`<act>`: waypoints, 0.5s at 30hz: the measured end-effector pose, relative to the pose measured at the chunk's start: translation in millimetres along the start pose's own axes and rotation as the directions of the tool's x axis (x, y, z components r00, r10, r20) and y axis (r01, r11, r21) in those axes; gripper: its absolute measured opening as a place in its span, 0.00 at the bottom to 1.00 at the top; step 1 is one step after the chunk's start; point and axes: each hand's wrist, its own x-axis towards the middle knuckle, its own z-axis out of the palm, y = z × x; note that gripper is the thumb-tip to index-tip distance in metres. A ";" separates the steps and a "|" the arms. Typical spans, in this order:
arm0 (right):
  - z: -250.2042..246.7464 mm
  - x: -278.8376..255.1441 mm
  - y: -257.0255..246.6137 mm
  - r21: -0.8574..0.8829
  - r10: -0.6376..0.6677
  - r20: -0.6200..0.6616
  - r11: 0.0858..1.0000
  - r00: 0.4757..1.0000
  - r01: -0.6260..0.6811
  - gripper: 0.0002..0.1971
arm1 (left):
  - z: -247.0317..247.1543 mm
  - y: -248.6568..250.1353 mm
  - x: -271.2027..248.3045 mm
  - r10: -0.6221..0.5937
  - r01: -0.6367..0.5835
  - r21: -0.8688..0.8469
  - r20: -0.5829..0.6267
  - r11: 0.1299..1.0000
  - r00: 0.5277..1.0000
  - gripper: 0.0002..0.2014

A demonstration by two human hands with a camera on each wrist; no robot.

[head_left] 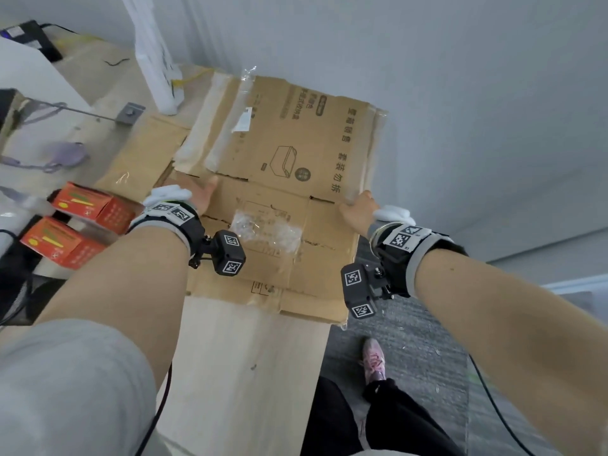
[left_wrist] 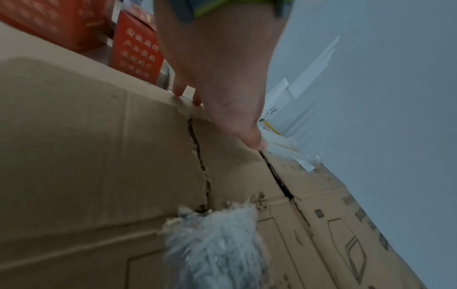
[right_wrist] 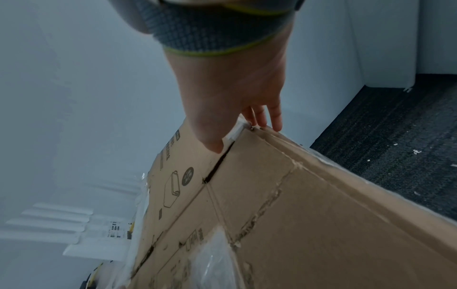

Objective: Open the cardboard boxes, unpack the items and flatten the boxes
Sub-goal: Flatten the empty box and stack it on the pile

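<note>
A large flattened cardboard box (head_left: 283, 153) with black print lies tilted over the table's right end, its far part up against the wall. My left hand (head_left: 197, 192) grips its left edge, thumb on top (left_wrist: 254, 140) and fingers over the edge. My right hand (head_left: 358, 209) holds the right edge the same way, thumb on the face (right_wrist: 215, 144) and fingers behind. A crumpled patch of clear tape (head_left: 266, 232) sticks to the near flaps. Two small orange-red boxes (head_left: 95, 205) (head_left: 59, 241) sit closed at the left.
Another flat cardboard sheet (head_left: 144, 159) lies under the box on the pale wooden table (head_left: 246, 373). A white post (head_left: 154, 51) stands behind. Purple cord and gear (head_left: 65, 156) lie at the left. Dark carpet (head_left: 411, 340) and my pink shoe (head_left: 373, 357) are at the right.
</note>
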 end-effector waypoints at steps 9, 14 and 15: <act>5.4 7.4 4.4 0.004 -0.008 -0.069 1.000 0.998 0.009 0.33 | 1.9 0.9 32.2 -0.107 0.109 0.015 -0.098 0.994 0.989 0.54; -0.9 10.8 4.6 0.069 0.020 -0.071 0.997 0.997 -0.015 0.38 | -4.8 6.0 38.0 -0.066 0.057 -0.065 -0.154 0.996 0.986 0.42; -2.6 13.9 5.6 0.082 0.033 -0.065 0.996 0.997 -0.028 0.39 | -7.2 12.2 32.5 -0.068 0.062 -0.040 -0.170 0.997 0.983 0.42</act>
